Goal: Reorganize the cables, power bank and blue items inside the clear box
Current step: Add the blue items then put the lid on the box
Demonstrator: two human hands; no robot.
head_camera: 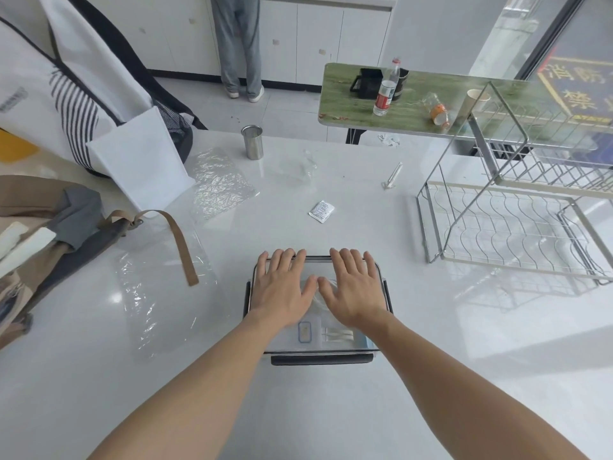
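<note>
Clear box (381, 287) lidded; left hand (282, 287), right hand (355, 290) flat on top.

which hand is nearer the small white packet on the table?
Right. The right hand rests flat on the clear box lid, almost directly below the packet; the left hand lies flat beside it, further left.

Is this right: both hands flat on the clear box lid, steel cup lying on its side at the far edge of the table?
Not quite. The head view shows the steel cup standing upright, not on its side. The rest holds: left hand and right hand lie flat on the clear box lid.
</note>
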